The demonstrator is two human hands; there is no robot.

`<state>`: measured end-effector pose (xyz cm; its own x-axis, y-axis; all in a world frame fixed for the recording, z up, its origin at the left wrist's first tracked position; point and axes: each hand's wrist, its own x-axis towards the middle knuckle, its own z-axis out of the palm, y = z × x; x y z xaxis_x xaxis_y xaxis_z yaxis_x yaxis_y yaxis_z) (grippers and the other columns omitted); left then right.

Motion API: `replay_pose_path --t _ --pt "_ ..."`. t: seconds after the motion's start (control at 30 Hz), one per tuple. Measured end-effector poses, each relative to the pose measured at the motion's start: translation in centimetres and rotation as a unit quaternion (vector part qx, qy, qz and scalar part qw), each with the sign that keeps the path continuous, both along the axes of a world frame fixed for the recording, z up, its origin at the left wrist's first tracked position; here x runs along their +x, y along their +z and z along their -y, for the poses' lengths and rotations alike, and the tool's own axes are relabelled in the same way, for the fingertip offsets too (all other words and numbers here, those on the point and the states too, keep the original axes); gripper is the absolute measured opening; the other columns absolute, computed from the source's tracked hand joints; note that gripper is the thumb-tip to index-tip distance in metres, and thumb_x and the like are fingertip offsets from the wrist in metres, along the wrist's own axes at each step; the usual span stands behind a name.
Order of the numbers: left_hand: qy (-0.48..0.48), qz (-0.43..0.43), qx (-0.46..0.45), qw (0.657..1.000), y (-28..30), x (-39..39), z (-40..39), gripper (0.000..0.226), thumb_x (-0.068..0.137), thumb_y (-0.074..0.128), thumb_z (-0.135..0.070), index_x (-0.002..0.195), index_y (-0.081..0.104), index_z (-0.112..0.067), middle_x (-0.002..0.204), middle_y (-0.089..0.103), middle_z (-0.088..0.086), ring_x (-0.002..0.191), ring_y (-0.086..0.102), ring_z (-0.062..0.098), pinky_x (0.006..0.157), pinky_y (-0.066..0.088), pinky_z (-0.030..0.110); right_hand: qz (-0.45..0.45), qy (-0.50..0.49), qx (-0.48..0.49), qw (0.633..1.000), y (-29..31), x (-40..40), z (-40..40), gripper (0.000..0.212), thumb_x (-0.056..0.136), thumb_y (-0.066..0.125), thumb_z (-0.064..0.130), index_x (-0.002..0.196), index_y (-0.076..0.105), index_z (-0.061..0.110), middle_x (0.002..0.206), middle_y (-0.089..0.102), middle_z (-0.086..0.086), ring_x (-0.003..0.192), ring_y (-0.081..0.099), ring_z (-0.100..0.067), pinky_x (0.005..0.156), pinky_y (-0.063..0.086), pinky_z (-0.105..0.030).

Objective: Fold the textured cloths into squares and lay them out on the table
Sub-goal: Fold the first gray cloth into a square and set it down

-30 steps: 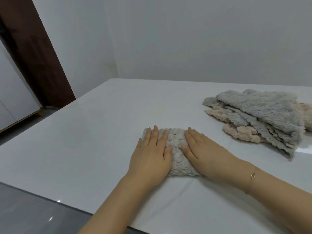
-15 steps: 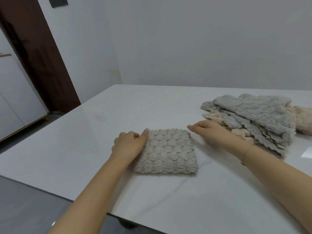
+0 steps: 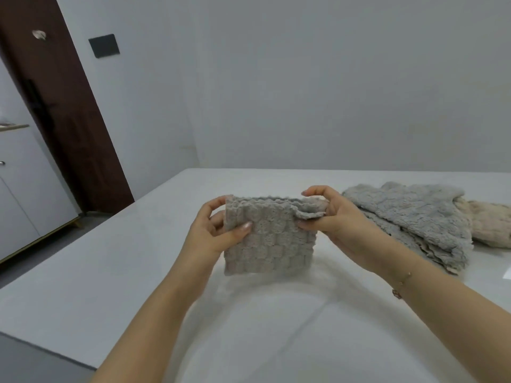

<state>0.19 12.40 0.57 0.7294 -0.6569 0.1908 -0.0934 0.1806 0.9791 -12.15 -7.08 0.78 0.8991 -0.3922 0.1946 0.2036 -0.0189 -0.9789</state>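
A grey textured cloth (image 3: 272, 244), folded into a square, hangs upright above the white table (image 3: 138, 272). My left hand (image 3: 214, 234) pinches its upper left corner, thumb on the near face. My right hand (image 3: 336, 217) grips its upper right corner, where a loose layer sticks out between the fingers. The cloth's lower edge is just off the tabletop or brushing it; I cannot tell which.
A heap of unfolded grey cloths (image 3: 414, 217) lies at the right, with a beige cloth (image 3: 492, 225) under and behind it. A dark brown door (image 3: 63, 111) and a white cabinet (image 3: 25, 194) stand to the left, beyond the table's edge.
The folded cloth lay flat on the table with my hands at its sides; now both hands have gripped its top corners and lifted it upright.
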Motion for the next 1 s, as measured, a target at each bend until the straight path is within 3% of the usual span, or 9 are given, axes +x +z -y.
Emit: replay_pose_path --t 0.07,0.17,0.3,0.4,0.47,0.57,0.73,0.9,1.0 --pt "-0.021 -0.003 -0.047 0.999 0.7 0.3 -0.2 0.056 0.068 0.071 -0.003 0.121 0.057 -0.016 0.110 0.071 0.003 0.104 0.067 0.015 0.079 0.055 0.025 0.032 0.006 -0.005 0.999 0.6 -0.3 -0.2 0.054 0.074 0.060 -0.022 0.112 0.056 0.016 0.083 0.072 0.000 0.085 0.068 -0.014 0.076 0.054 -0.022" --pt "-0.035 -0.010 -0.063 0.997 1.3 0.9 -0.7 0.048 0.067 0.071 -0.005 0.115 0.064 -0.010 0.112 0.070 0.009 0.106 0.066 0.024 0.083 0.057 0.032 0.041 0.004 0.004 0.999 0.7 -0.2 -0.7 0.054 0.072 0.065 -0.015 0.118 0.059 0.014 0.099 0.073 -0.002 0.097 0.068 -0.015 0.083 0.054 -0.022" --pt "-0.031 -0.016 -0.078 0.996 1.3 2.0 -1.7 0.035 0.068 0.075 -0.005 0.103 0.071 -0.011 0.107 0.071 0.011 0.100 0.068 0.025 0.077 0.057 0.031 0.004 0.012 -0.003 1.000 -0.1 0.8 -2.4 0.038 0.069 0.070 0.014 0.107 0.066 0.014 0.103 0.073 0.001 0.099 0.067 -0.009 0.084 0.049 -0.020" --pt "-0.029 -0.015 -0.070 0.997 1.4 3.0 -2.7 0.038 0.072 0.075 -0.006 0.109 0.067 -0.010 0.111 0.070 0.012 0.104 0.066 0.026 0.083 0.057 0.035 -0.001 -0.015 0.013 1.000 -0.1 2.4 -3.8 0.033 0.068 0.071 0.026 0.098 0.071 0.015 0.101 0.074 -0.002 0.098 0.068 -0.014 0.091 0.050 -0.032" --pt "-0.010 -0.016 -0.063 0.998 1.4 4.0 -3.4 0.044 0.074 0.069 -0.009 0.117 0.062 -0.009 0.114 0.069 0.011 0.106 0.066 0.025 0.088 0.056 0.035 0.003 -0.018 0.040 0.999 0.4 4.1 -4.7 0.031 0.072 0.070 0.027 0.101 0.071 0.015 0.103 0.074 -0.006 0.100 0.068 -0.022 0.091 0.051 -0.037" --pt "0.029 -0.034 -0.046 0.998 1.3 6.2 -4.7 0.047 0.077 0.067 -0.020 0.122 0.055 -0.017 0.109 0.071 0.006 0.101 0.068 0.020 0.081 0.058 0.031 -0.004 -0.023 0.064 0.998 1.2 7.4 -6.3 0.025 0.079 0.069 0.026 0.101 0.070 0.012 0.100 0.074 -0.011 0.093 0.070 -0.028 0.085 0.056 -0.041" --pt "-0.014 -0.090 0.089 0.992 -1.3 10.5 -7.7 0.054 0.071 0.077 -0.038 0.119 0.055 -0.029 0.111 0.071 -0.004 0.096 0.070 0.014 0.087 0.054 0.037 -0.022 -0.036 0.122 0.992 1.8 14.0 -8.7 0.026 0.088 0.065 0.021 0.110 0.066 0.008 0.102 0.073 -0.014 0.093 0.071 -0.028 0.078 0.059 -0.037" --pt "0.058 -0.127 -0.019 0.990 -2.6 15.6 -9.1 0.044 0.073 0.076 -0.017 0.114 0.060 -0.019 0.102 0.073 0.000 0.084 0.070 0.012 0.071 0.055 0.026 -0.051 -0.025 0.146 0.988 1.4 21.1 -10.3 0.032 0.089 0.064 0.028 0.110 0.066 0.005 0.104 0.072 -0.014 0.099 0.068 -0.030 0.089 0.055 -0.042" --pt "0.129 -0.106 -0.032 0.985 -3.7 19.6 -9.7 0.029 0.084 0.067 -0.016 0.112 0.061 -0.020 0.105 0.071 0.003 0.086 0.069 0.014 0.074 0.053 0.029 -0.077 -0.041 0.179 0.980 -0.2 25.6 -11.4 0.033 0.090 0.063 0.025 0.114 0.063 0.002 0.106 0.071 -0.015 0.099 0.068 -0.029 0.085 0.056 -0.040"
